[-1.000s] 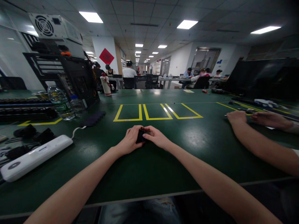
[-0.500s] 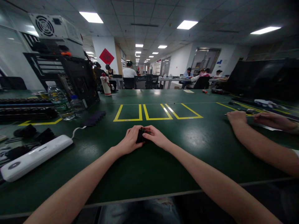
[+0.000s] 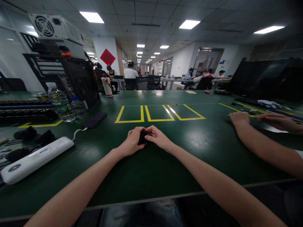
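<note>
No readable text. Red diamond sign (image 3: 108, 56) on far-left white pillar (image 3: 97, 45): dark marking illegible. Green label (image 3: 64, 109) on clear bottle (image 3: 56, 96), left side of surface (image 3: 146, 176): print blurred.

Two clear bottles (image 3: 61, 104), three middle yellow outlines (image 3: 161, 120), one long white device (image 3: 39, 159) and one hand-held black object (image 3: 142, 136) show.

From an object (image 3: 142, 137) between the left hand (image 3: 131, 142) and right hand (image 3: 158, 137) over the table (image 3: 142, 176), tape outlines (image 3: 161, 120) lie at twelve o'clock, a power strip (image 3: 47, 154) at nine, a bottle (image 3: 61, 104) at ten before a computer case (image 3: 84, 83), a co-worker's hand (image 3: 239, 119) near three and a screen (image 3: 265, 80) at two
</note>
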A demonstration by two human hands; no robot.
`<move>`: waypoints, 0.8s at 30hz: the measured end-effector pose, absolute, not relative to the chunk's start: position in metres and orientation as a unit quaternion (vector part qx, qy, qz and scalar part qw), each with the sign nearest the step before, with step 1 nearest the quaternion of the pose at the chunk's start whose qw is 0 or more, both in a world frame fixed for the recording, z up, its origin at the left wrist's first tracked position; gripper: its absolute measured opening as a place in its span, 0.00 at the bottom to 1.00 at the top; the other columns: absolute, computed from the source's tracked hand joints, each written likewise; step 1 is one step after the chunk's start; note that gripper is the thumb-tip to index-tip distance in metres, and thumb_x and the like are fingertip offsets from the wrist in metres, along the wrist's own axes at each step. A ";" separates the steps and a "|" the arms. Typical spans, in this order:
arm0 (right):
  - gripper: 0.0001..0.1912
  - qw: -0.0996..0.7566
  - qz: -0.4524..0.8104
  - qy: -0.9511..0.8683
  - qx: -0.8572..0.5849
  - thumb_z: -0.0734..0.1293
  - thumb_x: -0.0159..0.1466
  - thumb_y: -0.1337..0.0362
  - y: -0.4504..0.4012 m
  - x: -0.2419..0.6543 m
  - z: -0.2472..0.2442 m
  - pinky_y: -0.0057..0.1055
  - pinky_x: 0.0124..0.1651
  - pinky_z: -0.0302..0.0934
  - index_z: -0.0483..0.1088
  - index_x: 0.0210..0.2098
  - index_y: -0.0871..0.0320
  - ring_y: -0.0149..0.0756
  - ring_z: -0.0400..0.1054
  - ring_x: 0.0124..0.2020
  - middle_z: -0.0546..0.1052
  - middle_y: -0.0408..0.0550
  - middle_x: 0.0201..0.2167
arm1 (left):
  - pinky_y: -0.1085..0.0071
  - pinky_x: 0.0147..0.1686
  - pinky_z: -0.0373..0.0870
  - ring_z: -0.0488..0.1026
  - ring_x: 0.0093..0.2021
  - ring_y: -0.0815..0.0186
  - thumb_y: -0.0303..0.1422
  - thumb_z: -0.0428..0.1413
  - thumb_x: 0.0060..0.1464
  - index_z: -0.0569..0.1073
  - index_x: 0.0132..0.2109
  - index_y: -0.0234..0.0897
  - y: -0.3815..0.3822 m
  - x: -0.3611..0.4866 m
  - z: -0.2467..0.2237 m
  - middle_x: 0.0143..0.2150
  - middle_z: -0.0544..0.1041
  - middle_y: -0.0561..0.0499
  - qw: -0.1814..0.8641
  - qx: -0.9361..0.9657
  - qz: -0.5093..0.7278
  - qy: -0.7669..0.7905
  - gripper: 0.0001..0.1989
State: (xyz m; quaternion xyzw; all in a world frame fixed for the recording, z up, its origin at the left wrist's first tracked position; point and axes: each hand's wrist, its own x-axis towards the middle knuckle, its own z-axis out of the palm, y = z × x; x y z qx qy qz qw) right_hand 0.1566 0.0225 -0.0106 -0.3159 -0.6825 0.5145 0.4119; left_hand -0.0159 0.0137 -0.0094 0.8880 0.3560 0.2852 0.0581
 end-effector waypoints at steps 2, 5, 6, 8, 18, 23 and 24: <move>0.15 0.403 0.514 -0.686 -0.321 0.64 0.53 0.67 0.022 0.156 -0.010 0.36 0.46 0.59 0.59 0.40 0.57 0.32 0.64 0.41 0.65 0.45 0.40 | 0.59 0.49 0.54 0.59 0.49 0.60 0.31 0.52 0.46 0.51 0.51 0.38 0.014 -0.016 -0.010 0.47 0.60 0.46 0.058 0.888 0.285 0.355 0.26; 0.15 0.399 0.504 -0.697 -0.320 0.63 0.54 0.69 0.020 0.155 -0.008 0.36 0.47 0.59 0.58 0.41 0.57 0.32 0.63 0.43 0.64 0.46 0.41 | 0.59 0.49 0.53 0.59 0.49 0.60 0.31 0.53 0.46 0.52 0.51 0.38 0.015 -0.016 -0.011 0.47 0.60 0.46 0.055 0.887 0.292 0.353 0.26; 0.16 0.401 0.499 -0.700 -0.317 0.62 0.53 0.70 0.019 0.155 -0.008 0.35 0.48 0.58 0.58 0.41 0.57 0.32 0.63 0.44 0.64 0.46 0.41 | 0.59 0.49 0.53 0.59 0.49 0.60 0.31 0.53 0.46 0.52 0.51 0.38 0.016 -0.016 -0.011 0.47 0.60 0.46 0.055 0.887 0.293 0.352 0.26; 0.16 0.408 0.493 -0.703 -0.311 0.61 0.53 0.71 0.017 0.153 -0.008 0.34 0.50 0.57 0.58 0.41 0.58 0.31 0.62 0.45 0.64 0.45 0.41 | 0.60 0.49 0.53 0.59 0.49 0.60 0.31 0.53 0.46 0.52 0.51 0.38 0.016 -0.017 -0.012 0.47 0.61 0.46 0.055 0.887 0.292 0.353 0.26; 0.16 0.355 0.261 -0.759 -0.479 0.59 0.57 0.64 0.026 0.161 -0.023 0.39 0.51 0.52 0.58 0.45 0.60 0.36 0.60 0.47 0.65 0.52 0.43 | 0.58 0.49 0.53 0.60 0.50 0.58 0.35 0.53 0.45 0.52 0.52 0.39 0.025 -0.020 -0.017 0.49 0.61 0.45 0.087 0.853 0.296 0.422 0.28; 0.28 0.272 0.184 -0.793 -0.513 0.63 0.51 0.52 0.019 0.163 -0.018 0.40 0.50 0.52 0.59 0.48 0.61 0.42 0.55 0.49 0.62 0.54 0.47 | 0.56 0.48 0.55 0.61 0.50 0.55 0.39 0.53 0.44 0.53 0.51 0.37 0.035 -0.027 -0.015 0.49 0.63 0.44 0.135 0.802 0.274 0.513 0.28; 0.28 0.265 0.170 -0.791 -0.524 0.63 0.51 0.52 0.019 0.163 -0.017 0.40 0.50 0.52 0.59 0.47 0.61 0.43 0.55 0.49 0.62 0.54 0.46 | 0.56 0.47 0.55 0.62 0.50 0.55 0.40 0.53 0.44 0.53 0.51 0.36 0.036 -0.028 -0.013 0.48 0.64 0.43 0.145 0.791 0.261 0.535 0.28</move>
